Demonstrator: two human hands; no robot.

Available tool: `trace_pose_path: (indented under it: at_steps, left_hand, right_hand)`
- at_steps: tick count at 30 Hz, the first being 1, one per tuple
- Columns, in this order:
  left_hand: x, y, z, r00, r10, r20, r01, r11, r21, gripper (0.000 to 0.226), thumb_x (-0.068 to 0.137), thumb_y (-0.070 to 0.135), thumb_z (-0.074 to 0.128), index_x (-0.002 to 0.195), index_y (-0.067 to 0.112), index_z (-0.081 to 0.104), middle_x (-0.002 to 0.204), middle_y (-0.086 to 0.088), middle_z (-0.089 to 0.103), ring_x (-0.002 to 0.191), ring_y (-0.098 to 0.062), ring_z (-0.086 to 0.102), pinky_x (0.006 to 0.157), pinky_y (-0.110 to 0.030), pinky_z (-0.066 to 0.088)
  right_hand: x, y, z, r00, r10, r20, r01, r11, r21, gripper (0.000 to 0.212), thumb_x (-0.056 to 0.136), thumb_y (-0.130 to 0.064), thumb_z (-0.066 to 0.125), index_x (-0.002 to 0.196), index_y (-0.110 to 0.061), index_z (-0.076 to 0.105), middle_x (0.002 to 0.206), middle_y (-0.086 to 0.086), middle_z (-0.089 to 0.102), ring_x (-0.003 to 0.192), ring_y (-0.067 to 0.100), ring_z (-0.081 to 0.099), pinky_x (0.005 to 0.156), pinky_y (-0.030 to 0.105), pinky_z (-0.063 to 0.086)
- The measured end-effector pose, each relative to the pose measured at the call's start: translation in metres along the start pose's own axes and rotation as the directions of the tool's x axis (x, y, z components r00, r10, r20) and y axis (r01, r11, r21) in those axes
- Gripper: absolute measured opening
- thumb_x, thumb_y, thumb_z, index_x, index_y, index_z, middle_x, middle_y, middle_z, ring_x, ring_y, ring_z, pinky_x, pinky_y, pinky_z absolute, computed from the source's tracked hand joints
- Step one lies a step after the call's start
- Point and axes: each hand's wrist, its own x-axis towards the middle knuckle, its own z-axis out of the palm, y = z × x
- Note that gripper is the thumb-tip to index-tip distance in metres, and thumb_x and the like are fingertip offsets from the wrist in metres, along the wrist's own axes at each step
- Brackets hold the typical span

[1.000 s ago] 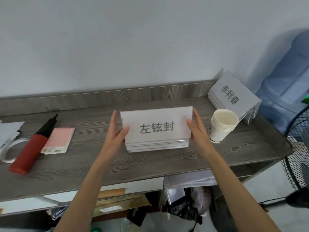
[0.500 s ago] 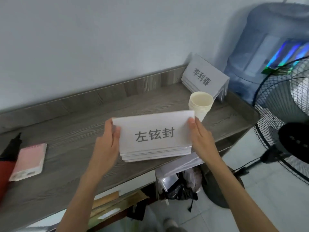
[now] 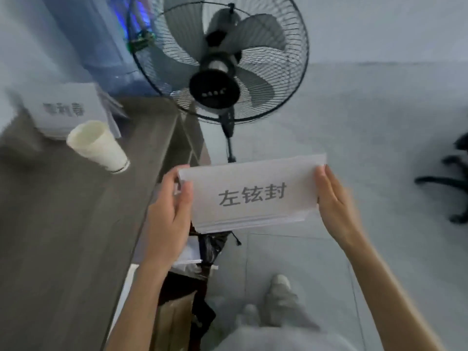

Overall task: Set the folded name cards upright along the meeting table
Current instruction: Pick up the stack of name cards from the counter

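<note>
I hold a stack of white folded name cards [image 3: 250,193] in the air, off the right end of the wooden side table [image 3: 63,224], above the tiled floor. The top card shows large grey printed characters. My left hand [image 3: 169,211] grips the stack's left end, thumb on top. My right hand [image 3: 334,209] presses flat against its right end. A second pile of name cards [image 3: 65,110] lies on the table at the far left, blurred.
A stack of paper cups [image 3: 98,145] stands on the table beside the second pile. A standing fan [image 3: 220,59] is directly ahead, with a water bottle [image 3: 109,46] behind it. A chair base [image 3: 453,183] sits at the right edge. Clutter lies under the table.
I have lifted the stack off the table and carried it right, past the table's end. My view has swung right toward the fan and floor.
</note>
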Motion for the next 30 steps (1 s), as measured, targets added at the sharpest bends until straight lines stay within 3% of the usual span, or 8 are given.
trace_pose_path:
  at_steps: [2,5,9,12,17,21,25,30]
  left_hand:
    - [0.006,0.01,0.029,0.993,0.042,0.109,-0.038,0.999,-0.039,0.026,0.094,0.033,0.036,0.118,0.027,0.045,0.082,0.022,0.057,0.074,0.011,0.059,0.055,-0.005,0.043]
    - [0.012,0.042,0.1,0.936,0.158,0.316,-0.152,0.987,-0.041,0.018,0.09,0.046,0.036,0.105,0.052,0.044,0.065,0.021,0.064,0.063,0.005,0.059,0.057,-0.01,0.045]
    - [-0.005,0.093,0.201,0.805,0.291,0.516,-0.288,0.953,-0.088,0.023,0.082,0.062,0.031,0.1,0.054,0.041,0.084,-0.027,0.063,0.072,-0.036,0.062,0.066,-0.051,0.051]
    - [-0.028,0.138,0.283,0.7,0.373,0.609,-0.342,0.924,-0.173,0.026,0.084,0.058,0.03,0.105,0.049,0.043,0.075,-0.023,0.064,0.067,-0.029,0.061,0.059,-0.044,0.051]
    - [-0.078,0.211,0.417,0.56,0.402,0.724,-0.314,0.912,-0.263,0.028,0.093,0.035,0.035,0.119,0.034,0.046,0.069,0.015,0.059,0.061,0.008,0.058,0.05,-0.008,0.044]
    - [-0.111,0.272,0.503,0.456,0.444,0.771,-0.323,0.89,-0.321,0.022,0.093,0.043,0.035,0.113,0.045,0.044,0.063,0.023,0.063,0.063,-0.001,0.059,0.049,-0.015,0.045]
    - [-0.135,0.327,0.594,0.356,0.464,0.811,-0.346,0.872,-0.347,0.023,0.093,0.036,0.035,0.114,0.036,0.045,0.053,0.007,0.058,0.045,0.001,0.053,0.042,-0.009,0.039]
    - [-0.154,0.397,0.724,0.221,0.489,0.844,-0.359,0.845,-0.395,0.02,0.093,0.037,0.035,0.111,0.039,0.045,0.045,0.012,0.057,0.046,0.0,0.052,0.04,-0.011,0.039]
  right_hand:
    - [-0.012,0.018,-0.028,0.994,0.069,-0.086,-0.068,0.998,0.013,0.024,0.096,-0.038,0.03,0.099,-0.042,0.053,0.084,-0.021,0.056,0.077,-0.003,0.05,0.078,0.026,0.038]
    - [-0.042,0.051,-0.094,0.937,0.172,-0.302,-0.159,0.985,0.069,0.026,0.097,-0.034,0.03,0.085,-0.043,0.052,0.08,-0.016,0.057,0.072,0.001,0.052,0.077,0.032,0.041]
    - [-0.082,0.1,-0.178,0.804,0.281,-0.524,-0.238,0.96,0.149,0.028,0.096,-0.036,0.03,0.083,-0.044,0.053,0.078,-0.012,0.058,0.066,-0.004,0.054,0.066,0.017,0.043]
    - [-0.108,0.136,-0.246,0.686,0.347,-0.639,-0.279,0.937,0.21,0.027,0.096,-0.04,0.03,0.088,-0.048,0.054,0.081,-0.01,0.061,0.077,0.014,0.057,0.075,0.036,0.047]
    - [-0.141,0.178,-0.368,0.577,0.394,-0.716,-0.318,0.915,0.248,0.029,0.094,-0.047,0.026,0.1,-0.042,0.054,0.087,-0.014,0.06,0.084,0.009,0.057,0.075,0.03,0.047]
    - [-0.157,0.199,-0.457,0.473,0.425,-0.772,-0.333,0.897,0.29,0.028,0.096,-0.041,0.025,0.098,-0.041,0.052,0.086,-0.015,0.059,0.082,0.004,0.055,0.07,0.022,0.044]
    - [-0.161,0.231,-0.537,0.348,0.441,-0.827,-0.318,0.886,0.338,0.026,0.095,-0.041,0.027,0.094,-0.04,0.053,0.085,-0.014,0.058,0.079,0.001,0.054,0.067,0.019,0.042]
    - [-0.149,0.281,-0.638,0.23,0.477,-0.848,-0.314,0.861,0.399,0.027,0.092,-0.051,0.028,0.088,-0.043,0.053,0.088,-0.007,0.06,0.085,0.012,0.057,0.073,0.029,0.048]
